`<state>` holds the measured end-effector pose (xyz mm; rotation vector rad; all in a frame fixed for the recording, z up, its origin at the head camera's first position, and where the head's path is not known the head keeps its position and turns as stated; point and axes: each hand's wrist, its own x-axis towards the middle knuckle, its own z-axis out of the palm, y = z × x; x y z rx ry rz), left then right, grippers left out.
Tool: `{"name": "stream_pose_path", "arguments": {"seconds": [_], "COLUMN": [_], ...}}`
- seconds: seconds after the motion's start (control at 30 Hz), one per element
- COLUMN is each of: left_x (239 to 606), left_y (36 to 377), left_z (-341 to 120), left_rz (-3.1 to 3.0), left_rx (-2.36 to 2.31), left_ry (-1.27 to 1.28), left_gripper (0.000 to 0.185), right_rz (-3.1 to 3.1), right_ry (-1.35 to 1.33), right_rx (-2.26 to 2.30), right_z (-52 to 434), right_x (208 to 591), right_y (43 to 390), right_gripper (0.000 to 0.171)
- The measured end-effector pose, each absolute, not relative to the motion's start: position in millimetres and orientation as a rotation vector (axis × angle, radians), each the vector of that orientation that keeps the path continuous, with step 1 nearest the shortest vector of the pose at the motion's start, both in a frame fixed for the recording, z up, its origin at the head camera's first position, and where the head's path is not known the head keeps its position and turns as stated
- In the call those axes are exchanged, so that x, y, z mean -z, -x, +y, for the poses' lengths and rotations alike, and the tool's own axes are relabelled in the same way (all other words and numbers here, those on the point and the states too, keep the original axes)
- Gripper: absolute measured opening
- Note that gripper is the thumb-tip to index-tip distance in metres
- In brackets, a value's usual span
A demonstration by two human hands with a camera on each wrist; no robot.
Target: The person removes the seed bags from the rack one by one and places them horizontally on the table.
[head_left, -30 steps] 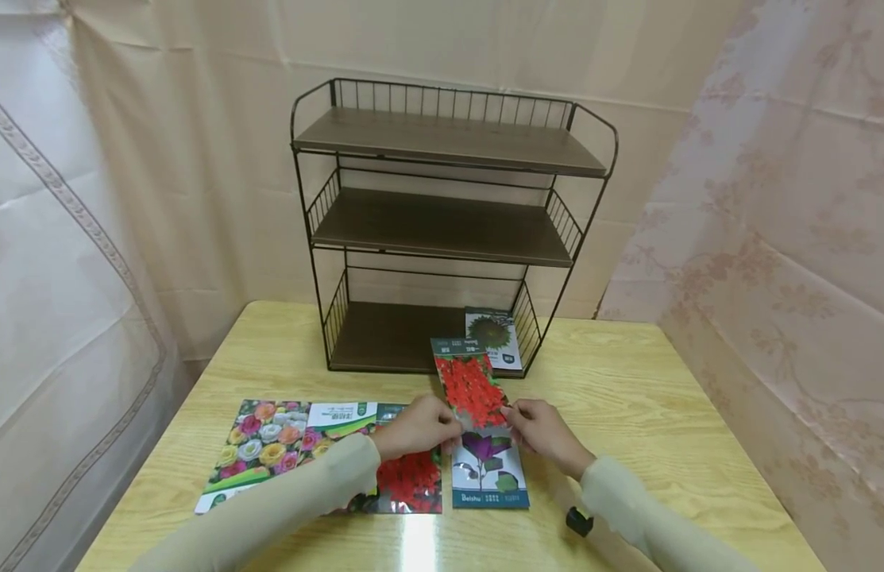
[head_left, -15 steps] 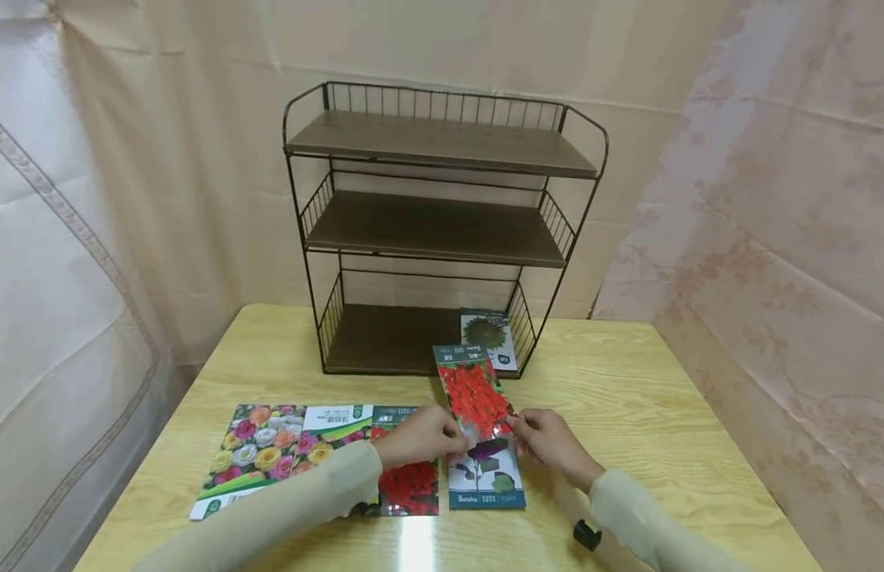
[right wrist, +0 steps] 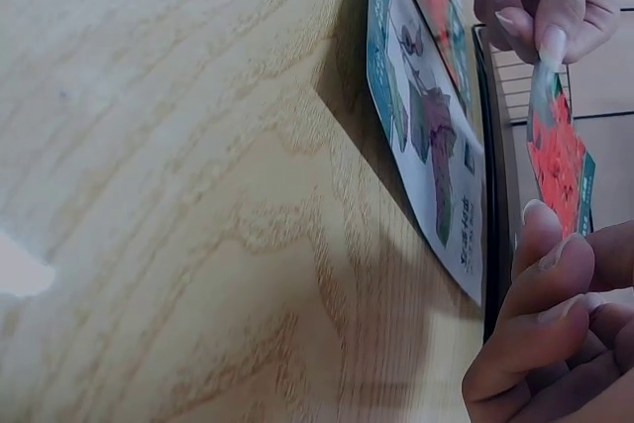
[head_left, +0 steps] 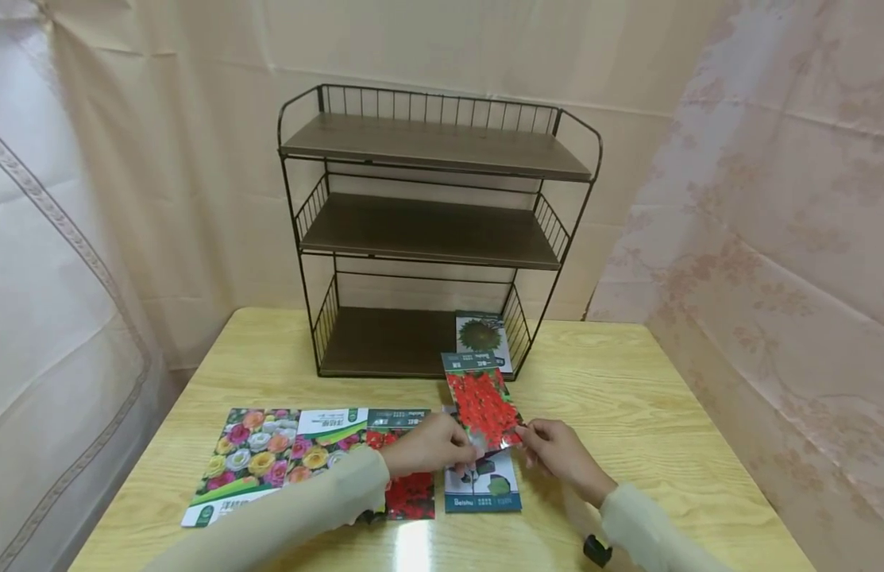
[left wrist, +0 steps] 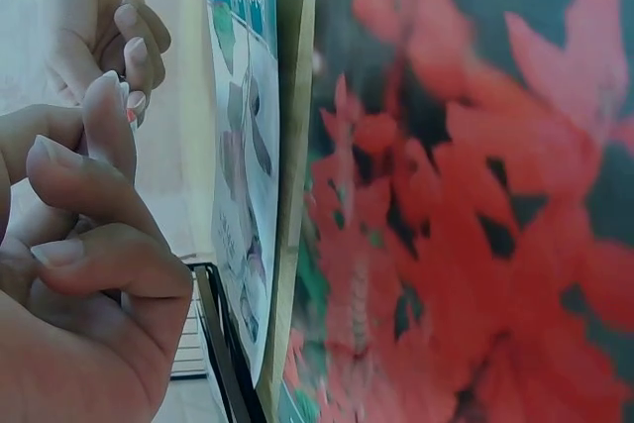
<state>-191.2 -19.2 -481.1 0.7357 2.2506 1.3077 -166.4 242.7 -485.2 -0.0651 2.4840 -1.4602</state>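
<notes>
A flat, shiny seed packet with red flowers (head_left: 483,405) is hanging in the air, tilted, just above the smooth wooden table (head_left: 663,429). The left hand (head_left: 429,445) is pinching its bottom left corner, and the right hand (head_left: 556,449) is pinching its bottom right corner. Under them, a packet with a purple plant (head_left: 482,486) is lying flat. A dark wire rack (head_left: 434,230) is standing behind.

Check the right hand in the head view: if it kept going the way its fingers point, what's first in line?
The right hand points left, pinching the red flower packet. Straight on, it would probably meet the left hand, which pinches the same packet's other lower corner. Depth is hard to judge.
</notes>
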Motion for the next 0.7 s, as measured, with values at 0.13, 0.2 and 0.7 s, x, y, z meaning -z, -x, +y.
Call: {"name": "stream_pose_path", "arguments": {"seconds": [0.13,0.2,0.7], "left_x": [480.8,481.3,484.5], "left_y": [187.9,186.2,180.0], "left_z": [-15.2,-13.2,-4.0], "left_rz": [2.247,2.253,2.2], "left_rx": [-1.279,-1.265,-1.307], "left_ry": [-0.751,-0.763,-0.797], "left_gripper": [0.029,0.029,0.035], "right_rz": [2.481,2.479,2.474], "right_ry": [0.046,0.035,0.003], "right_rx": [1.467,1.475,1.487], "right_z": [246.4,248.5,258.5], "right_x": [484.0,484.2,485.4], "right_y": [162.0,159.8,147.7], "right_gripper": [0.037,0.037,0.038]}}
